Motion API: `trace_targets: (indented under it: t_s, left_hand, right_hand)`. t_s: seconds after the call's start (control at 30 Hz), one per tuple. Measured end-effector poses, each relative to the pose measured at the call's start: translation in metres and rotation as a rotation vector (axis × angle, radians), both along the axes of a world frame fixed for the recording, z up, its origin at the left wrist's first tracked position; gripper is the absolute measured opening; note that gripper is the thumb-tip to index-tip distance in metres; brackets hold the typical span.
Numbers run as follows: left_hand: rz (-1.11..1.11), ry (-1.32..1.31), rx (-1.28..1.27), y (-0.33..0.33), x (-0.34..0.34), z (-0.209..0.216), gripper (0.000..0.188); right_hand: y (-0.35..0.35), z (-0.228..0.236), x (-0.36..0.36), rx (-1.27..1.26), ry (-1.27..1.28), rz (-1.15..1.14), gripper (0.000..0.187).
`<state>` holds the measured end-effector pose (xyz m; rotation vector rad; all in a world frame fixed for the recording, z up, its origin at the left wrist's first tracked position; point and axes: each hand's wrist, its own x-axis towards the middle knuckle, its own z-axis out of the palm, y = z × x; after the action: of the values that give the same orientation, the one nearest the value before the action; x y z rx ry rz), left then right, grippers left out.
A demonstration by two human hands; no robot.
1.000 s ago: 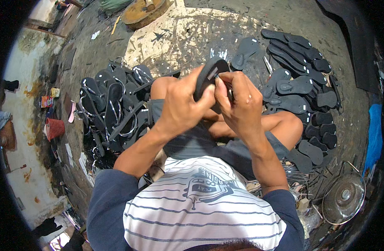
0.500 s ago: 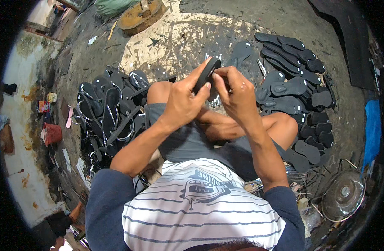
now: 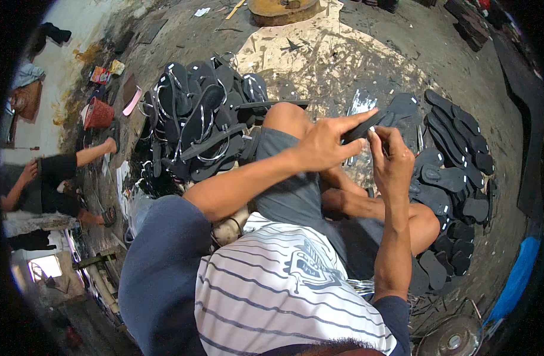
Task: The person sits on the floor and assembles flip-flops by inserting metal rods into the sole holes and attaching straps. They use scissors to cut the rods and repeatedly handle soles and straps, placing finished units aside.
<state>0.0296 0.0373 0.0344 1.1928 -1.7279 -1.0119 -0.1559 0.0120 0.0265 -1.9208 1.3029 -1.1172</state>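
My left hand point(image 3: 326, 143) grips a black flip-flop sole point(image 3: 361, 127) between thumb and fingers, its index finger stretched along the sole. Close against the sole's right side, my right hand point(image 3: 393, 160) is closed in a pinch. A small white bit shows at its fingertips, too small to name. Just beyond the hands, a heap of shiny silvery strips point(image 3: 362, 102) lies on the ground. Beside it rests a single black sole point(image 3: 401, 107) with a small white label. Black soles point(image 3: 441, 176) lie stacked to the right, near my knee.
Black sandals with silvery straps point(image 3: 192, 107) are piled at the left. A stained pale sheet point(image 3: 319, 53) covers the ground ahead, with a round block point(image 3: 284, 10) behind it. A fan point(image 3: 454, 342) stands lower right, near a blue sheet point(image 3: 517, 276). Another person point(image 3: 52, 184) sits far left.
My view has turned left, so the surroundings appear shifted to the right. The sole has tipped from nearly upright to flatter, and my left index finger now extends along it.
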Motion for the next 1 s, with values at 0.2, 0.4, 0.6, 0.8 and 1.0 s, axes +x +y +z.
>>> trace_targets:
  t_s: [0.2, 0.4, 0.6, 0.8, 1.0]
  left_hand:
    - [0.085, 0.322, 0.238, -0.025, 0.018, 0.002, 0.025]
    - [0.279, 0.992, 0.264, -0.026, -0.012, -0.016, 0.023]
    - [0.339, 0.186, -0.021, -0.014, -0.007, -0.013, 0.035]
    - [0.052, 0.131, -0.053, -0.02, -0.014, 0.018, 0.029]
    - [-0.33, -0.042, -0.284, -0.02, 0.01, 0.022, 0.015]
  right_hand:
    - [0.0, 0.021, -0.001, -0.261, 0.185, 0.013, 0.019]
    - [0.028, -0.014, -0.002, 0.922, -0.897, 0.21, 0.03]
    - [0.001, -0.031, -0.006, 0.725, -1.036, -0.099, 0.032]
    - [0.003, -0.036, 0.006, 0.703, -1.0, 0.049, 0.037]
    - [0.008, -0.014, 0.004, 0.767, -1.096, -0.021, 0.025]
